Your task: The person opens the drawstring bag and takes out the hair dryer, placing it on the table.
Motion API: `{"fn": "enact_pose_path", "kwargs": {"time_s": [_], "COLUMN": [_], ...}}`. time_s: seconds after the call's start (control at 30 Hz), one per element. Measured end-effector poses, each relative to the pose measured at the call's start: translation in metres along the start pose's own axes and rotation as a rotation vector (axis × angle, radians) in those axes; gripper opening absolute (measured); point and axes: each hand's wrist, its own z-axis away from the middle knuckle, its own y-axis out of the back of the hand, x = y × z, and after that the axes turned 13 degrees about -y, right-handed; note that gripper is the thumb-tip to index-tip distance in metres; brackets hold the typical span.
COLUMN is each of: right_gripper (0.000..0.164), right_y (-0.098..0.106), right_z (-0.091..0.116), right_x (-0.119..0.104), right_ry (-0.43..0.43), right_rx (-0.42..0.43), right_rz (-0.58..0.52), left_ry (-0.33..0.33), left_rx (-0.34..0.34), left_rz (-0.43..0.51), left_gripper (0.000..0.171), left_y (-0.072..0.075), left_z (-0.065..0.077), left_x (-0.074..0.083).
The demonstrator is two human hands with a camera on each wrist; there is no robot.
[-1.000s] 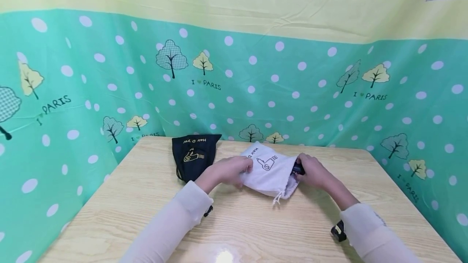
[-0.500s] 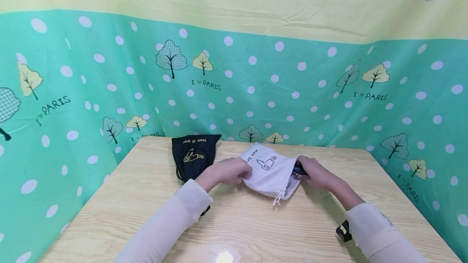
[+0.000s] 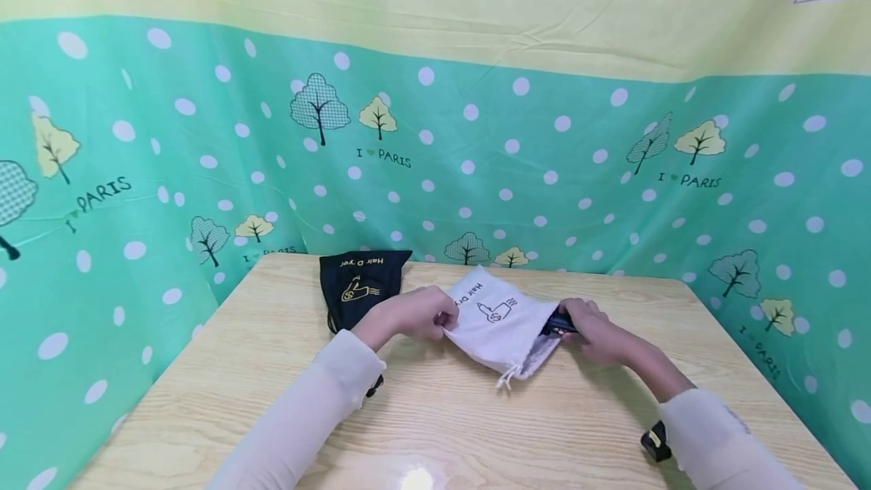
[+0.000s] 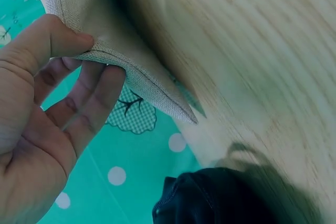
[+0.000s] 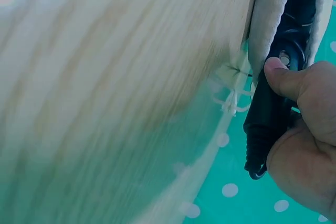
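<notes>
A light grey drawstring bag (image 3: 490,324), printed with a hair dryer picture, lies on the table with its mouth to the right. My left hand (image 3: 425,314) pinches the seam at its closed end; in the left wrist view the thumb lies on top of the cloth and the fingers beneath. My right hand (image 3: 599,331), at the mouth, grips the handle of a black hair dryer (image 5: 268,108). A ribbed cord end and a small loop show on that handle. The dryer's other end is inside the bag, hidden by the cloth.
A black drawstring bag (image 3: 361,286) printed "Hair Dryer" lies at the back left of the wooden table (image 3: 503,437), close to my left hand. A green and yellow patterned curtain (image 3: 476,142) hangs behind and along the sides.
My left hand has taken hold of the bag's closed end and drawn it slightly left. My right hand has moved a little right and toward me, with more of the hair dryer handle showing.
</notes>
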Motion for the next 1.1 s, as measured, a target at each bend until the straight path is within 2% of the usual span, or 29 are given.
{"fn": "enact_pose_path", "kwargs": {"time_s": [0.23, 0.5, 0.6, 0.73, 0.9, 1.03, 1.1], "right_gripper": [0.027, 0.027, 0.027, 0.027, 0.028, 0.029, 0.03], "right_y": [0.011, 0.015, 0.015, 0.015, 0.013, 0.01, 0.01], "right_z": [0.003, -0.001, -0.002, -0.002, -0.002, -0.003, -0.003], "right_x": [0.005, -0.004, -0.006, -0.007, -0.006, -0.004, -0.003], "right_ry": [-0.013, -0.04, -0.036, -0.035, -0.035, -0.037, -0.039], "right_rx": [-0.055, -0.065, -0.059, -0.045, -0.027, -0.023, -0.021], "right_rz": [-0.028, -0.012, -0.01, -0.022, -0.038, -0.027, -0.016], "left_ry": [0.009, 0.061, 0.086, 0.117, 0.174, 0.221, 0.244], "left_rx": [-0.017, -0.11, -0.118, -0.082, -0.005, 0.072, 0.09], "left_rz": [-0.008, 0.039, 0.029, -0.027, -0.108, -0.148, -0.154], "left_gripper": [0.028, 0.033, 0.033, 0.023, 0.013, 0.019, 0.026], "left_y": [0.001, -0.003, 0.0, 0.003, 0.003, 0.001, 0.001], "left_z": [0.002, -0.002, -0.007, -0.017, -0.033, -0.05, -0.058], "left_x": [0.001, 0.012, 0.014, 0.014, 0.01, 0.005, 0.005]}}
